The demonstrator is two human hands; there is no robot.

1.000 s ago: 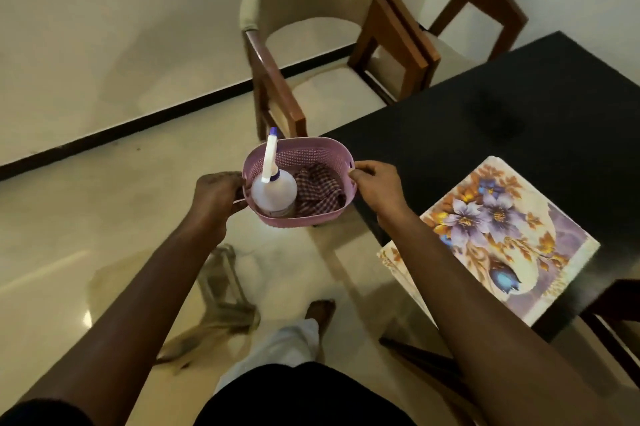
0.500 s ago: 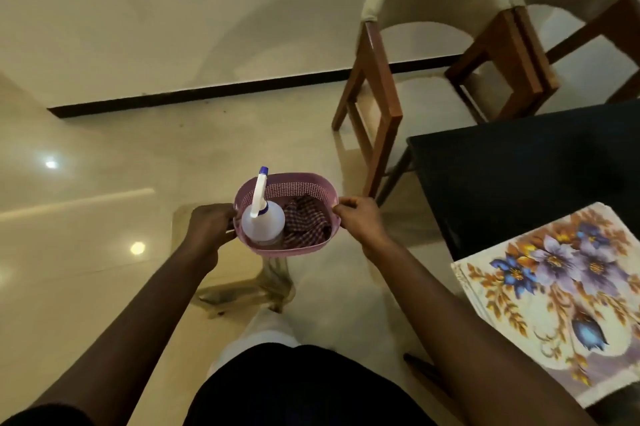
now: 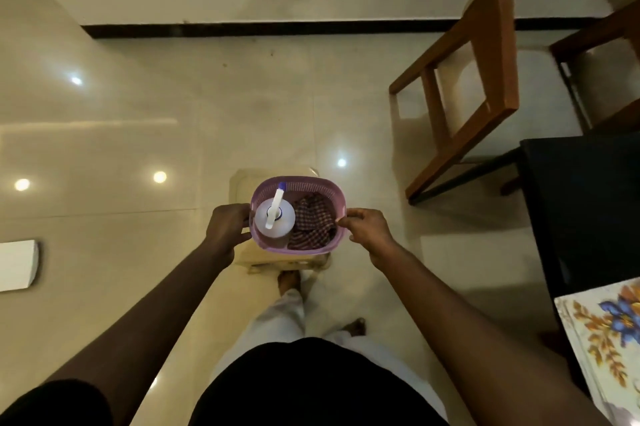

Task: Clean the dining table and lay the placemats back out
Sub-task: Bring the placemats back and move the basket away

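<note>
I hold a small pink plastic basket (image 3: 313, 183) between both hands over a low beige stool (image 3: 242, 183). My left hand (image 3: 227, 228) grips its left rim and my right hand (image 3: 367, 230) pinches its right rim. Inside the basket stand a white spray bottle (image 3: 275, 217) with a blue-tipped nozzle and a crumpled checked cloth (image 3: 313, 219). The black dining table (image 3: 585, 197) is at the right edge. A floral placemat (image 3: 606, 332) lies on its near corner.
Two wooden chairs with pale cushions stand at the top right, the nearer chair (image 3: 485, 69) and another chair (image 3: 602, 62) beside the table. A white object (image 3: 17, 264) lies at the left edge. Glossy tiled floor surrounds my feet (image 3: 289, 282).
I have turned left, away from the table, carrying the basket. It has come down over the low stool, and the table and placemat have slid to the right edge of view.
</note>
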